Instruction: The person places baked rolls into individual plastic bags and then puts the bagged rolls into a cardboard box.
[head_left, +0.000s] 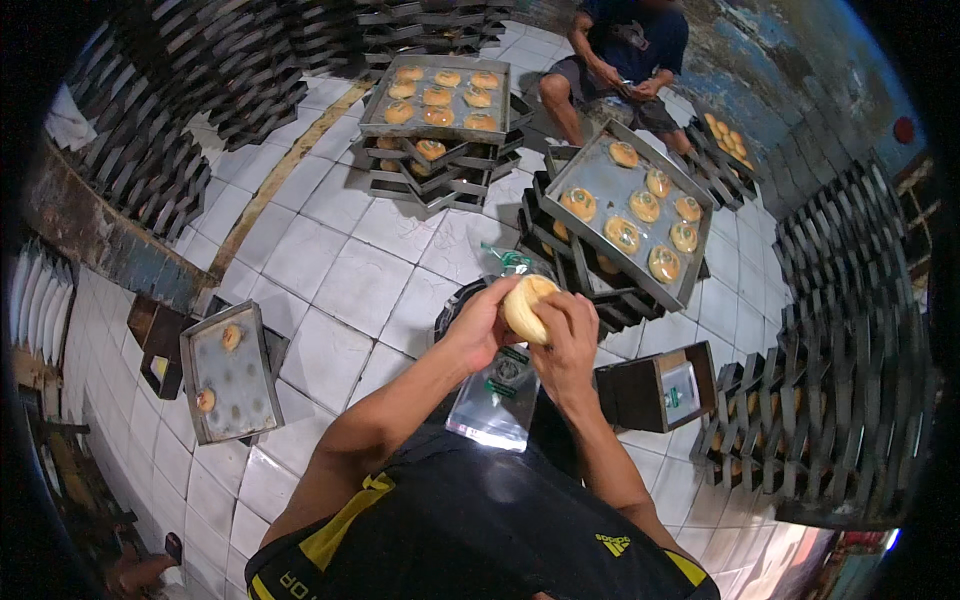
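Observation:
Between both hands I hold a pale golden round bun [528, 305], tilted on its side. My left hand [478, 320] grips its left side, and my right hand [568, 338] wraps its fingers round the right side. Just below them, clear plastic bags with green print [490, 405] lie on my lap. Behind the bun is more clear green-printed plastic [515, 258], partly hidden. A metal tray of buns [630, 157] tops a stack to the front right, and another [383, 115] tops a stack straight ahead. A tray [228, 390] holding two buns lies at the left.
A seated person [625, 40] works at the back right. Tall stacks of dark trays [820, 420] line the right side and back left [230, 70]. A box [635, 395] holding bags stands by my right arm. Someone's foot [140, 570] shows at lower left on the white tiled floor [330, 260].

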